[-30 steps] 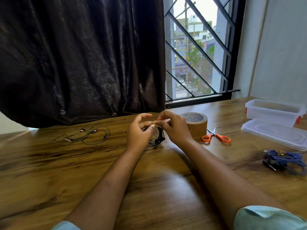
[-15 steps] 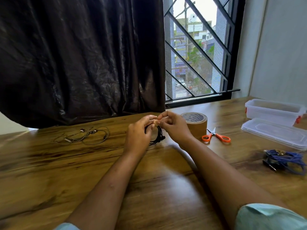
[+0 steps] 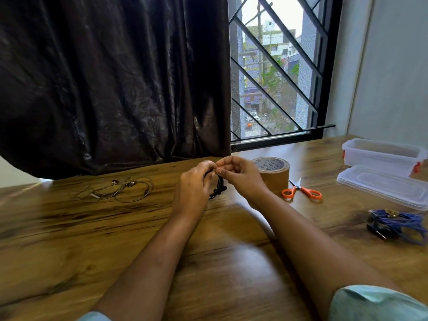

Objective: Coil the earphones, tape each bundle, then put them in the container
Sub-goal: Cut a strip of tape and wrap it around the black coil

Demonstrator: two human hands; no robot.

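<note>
Black earphones up off the table, coiled into a small bundle at centre, held between both hands just above the wood. The left hand has its fingers curled round the coil from the left side. The right hand pinches the top of the bundle with thumb and fingertips, touching the left's fingertips. Just behind the right hand stands a brown tape roll, and beside it lie orange-handled scissors. Far right, a clear container sits open, its lid flat in front of it. Blue earphones lie bunched near the right edge. Out left, grey earphones sprawl loose on the wooden table.
</note>
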